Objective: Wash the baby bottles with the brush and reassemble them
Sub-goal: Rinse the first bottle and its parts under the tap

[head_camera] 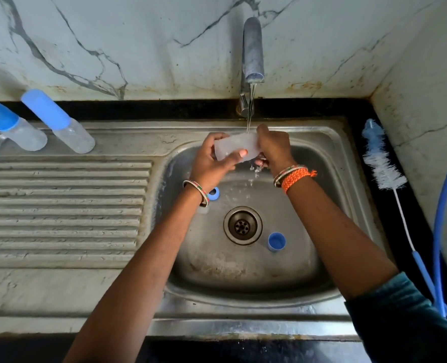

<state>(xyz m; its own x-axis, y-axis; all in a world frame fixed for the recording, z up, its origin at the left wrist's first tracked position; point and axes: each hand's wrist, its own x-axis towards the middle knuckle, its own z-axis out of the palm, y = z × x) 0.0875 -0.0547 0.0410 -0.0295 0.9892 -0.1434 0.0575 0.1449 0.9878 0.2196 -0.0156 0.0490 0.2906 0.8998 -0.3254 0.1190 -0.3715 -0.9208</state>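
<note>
Blue cap (276, 241): lies in the sink basin (308, 258) just right of the drain (242, 225), open side up, nearer the viewer than both hands and well below the right grip.
Blue ring (214, 193): sits in the basin beside the left wrist, partly hidden by the bangles, just below the left grip.
Left grip: the left hand (211, 161) curls round the left end of the clear bottle (236, 146), thumb laid across the near face of it and fingers wrapped behind.
Right grip: the right hand (273, 148) clasps the right end of the same bottle, fingers folded under it; water drips from below those fingers.
Clear bottle: held sideways between the two grips over the basin, uncapped, with its top side right under the water stream.
Faucet (252, 51): stands beyond the grips on the back edge of the sink, a thin stream running down onto the bottle.
Bottle brush (384, 163): lies on the dark bench right of the right grip, bristles pointing away, blue handle toward the viewer; well apart from both hands.
Capped bottles: two with blue caps, one (58, 121) and another (10, 125) at the frame edge, lie on the drainboard (65, 205) far left of the left grip.
</note>
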